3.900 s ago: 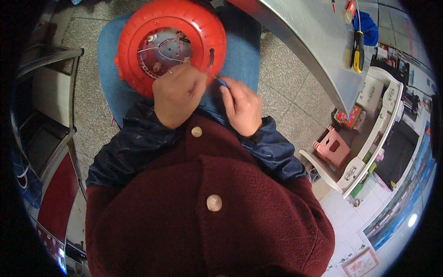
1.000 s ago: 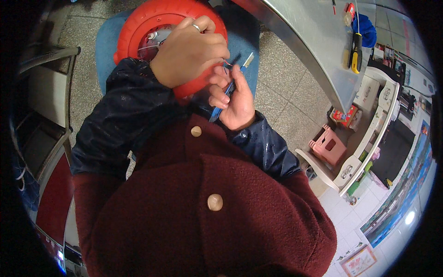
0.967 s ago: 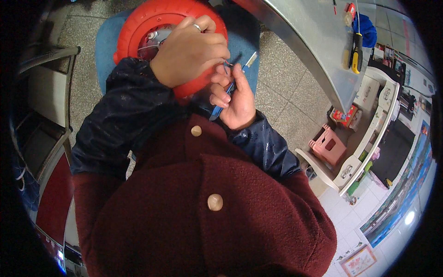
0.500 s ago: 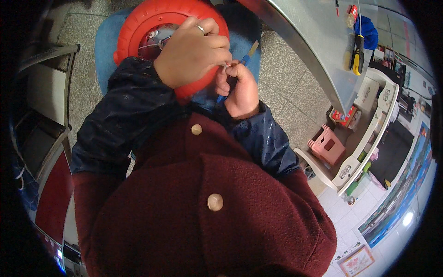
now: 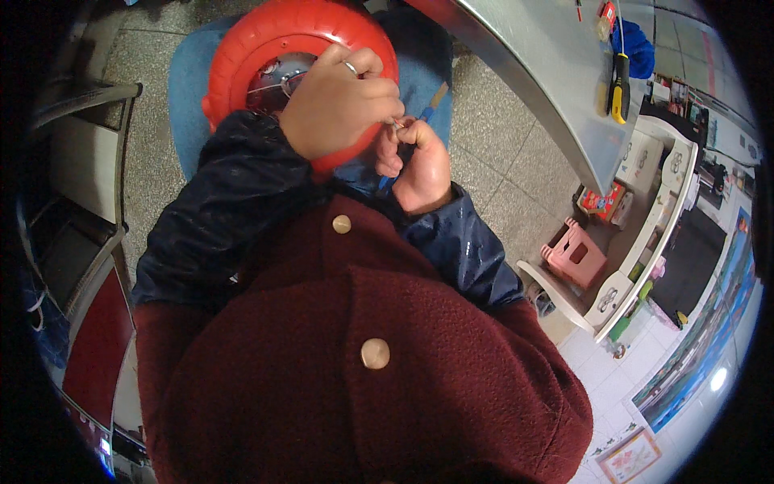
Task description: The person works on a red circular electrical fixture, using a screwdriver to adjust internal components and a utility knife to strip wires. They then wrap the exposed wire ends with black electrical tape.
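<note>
On my lap, over blue trousers, rests a red ring-shaped plastic casing, with thin wires and metal parts in its hollow middle. My left hand, with a ring on one finger, reaches across the casing and hides part of it. Its closed fingertips pinch a thin wire end. My right hand meets it there, thumb and fingers closed at the same spot. Tucked in the right hand is a slim blue tool with a flat tan-grey tip pointing up and away; its exact kind is unclear.
A metal-topped table juts in at the upper right, with a yellow-black screwdriver and a blue cloth-like bundle. Beyond stands a cream desk with a pink plastic stool. A metal-framed chair is at the left.
The red casing has tilted slightly and shows more of its upper rim. Both hands stay pinched together at the wire, with only a small shift.
</note>
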A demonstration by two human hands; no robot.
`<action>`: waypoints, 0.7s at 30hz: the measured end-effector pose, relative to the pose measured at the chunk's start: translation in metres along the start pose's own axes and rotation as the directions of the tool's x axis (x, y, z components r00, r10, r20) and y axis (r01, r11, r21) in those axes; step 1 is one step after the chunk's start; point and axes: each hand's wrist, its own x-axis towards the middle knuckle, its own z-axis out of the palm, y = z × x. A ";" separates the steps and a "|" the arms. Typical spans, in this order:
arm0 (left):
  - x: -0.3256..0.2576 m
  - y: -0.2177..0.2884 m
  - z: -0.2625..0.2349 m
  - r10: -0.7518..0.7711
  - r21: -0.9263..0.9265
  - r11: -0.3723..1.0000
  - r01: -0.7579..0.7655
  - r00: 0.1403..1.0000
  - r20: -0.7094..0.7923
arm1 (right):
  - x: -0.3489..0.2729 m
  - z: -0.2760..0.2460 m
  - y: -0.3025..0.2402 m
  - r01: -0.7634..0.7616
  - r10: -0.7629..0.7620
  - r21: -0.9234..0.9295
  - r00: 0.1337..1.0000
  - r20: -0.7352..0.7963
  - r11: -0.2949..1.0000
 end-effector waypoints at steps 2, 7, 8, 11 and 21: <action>0.000 0.000 0.002 0.008 0.006 1.000 -0.008 1.000 -0.017 | -0.002 -0.001 0.000 -0.023 0.023 0.018 1.000 0.018 1.000; 0.000 0.002 0.001 0.009 -0.018 1.000 -0.010 1.000 -0.028 | -0.007 -0.005 0.002 -0.035 0.030 0.061 0.997 0.075 0.998; 0.000 0.002 0.000 0.010 -0.018 1.000 -0.010 1.000 -0.027 | -0.009 -0.007 0.003 -0.021 0.019 0.053 0.999 0.049 0.998; 0.004 -0.006 -0.006 -0.022 0.041 0.999 0.023 0.999 -0.025 | -0.025 -0.011 0.009 -0.009 0.006 0.049 0.998 0.060 0.999; 0.003 0.000 -0.006 -0.092 -0.031 0.996 0.089 0.992 -0.088 | -0.071 0.013 -0.125 0.571 -0.913 -0.813 0.263 0.311 -0.113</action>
